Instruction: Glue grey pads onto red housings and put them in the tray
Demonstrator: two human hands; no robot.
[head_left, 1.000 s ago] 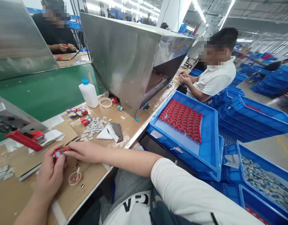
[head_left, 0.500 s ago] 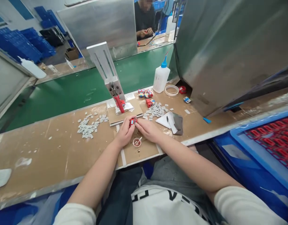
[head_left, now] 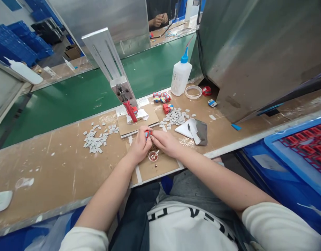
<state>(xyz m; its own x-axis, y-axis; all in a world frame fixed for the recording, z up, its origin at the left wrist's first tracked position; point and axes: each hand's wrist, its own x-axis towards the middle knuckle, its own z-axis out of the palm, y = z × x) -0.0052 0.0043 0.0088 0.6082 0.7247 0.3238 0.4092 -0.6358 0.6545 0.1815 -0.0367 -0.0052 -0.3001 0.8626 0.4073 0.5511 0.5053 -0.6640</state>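
Near the front edge of the bench, my left hand [head_left: 139,145] is closed around a small red and blue part [head_left: 148,134]. The fingers of my right hand [head_left: 165,142] are pinched together against the right side of that part. Just below my hands sits a small round cup [head_left: 153,156] with reddish contents and a white stick in it. Small grey pieces lie in a left pile [head_left: 94,141] and a right pile [head_left: 176,116]. Behind my hands, a metal press with a red handle [head_left: 130,111] stands on a brown board [head_left: 139,128].
A white bottle with a blue cap [head_left: 180,78], a tape roll [head_left: 193,92] and several red parts [head_left: 167,108] stand behind the right pile. A grey and white pouch [head_left: 200,132] lies right of my hands. A blue crate [head_left: 274,139] is far right. Another person's hands [head_left: 160,20] show behind.
The view has shifted lower and nearer, so the press and bottle look larger and the other person's head is out of frame. My hands still hold the red and blue part together.
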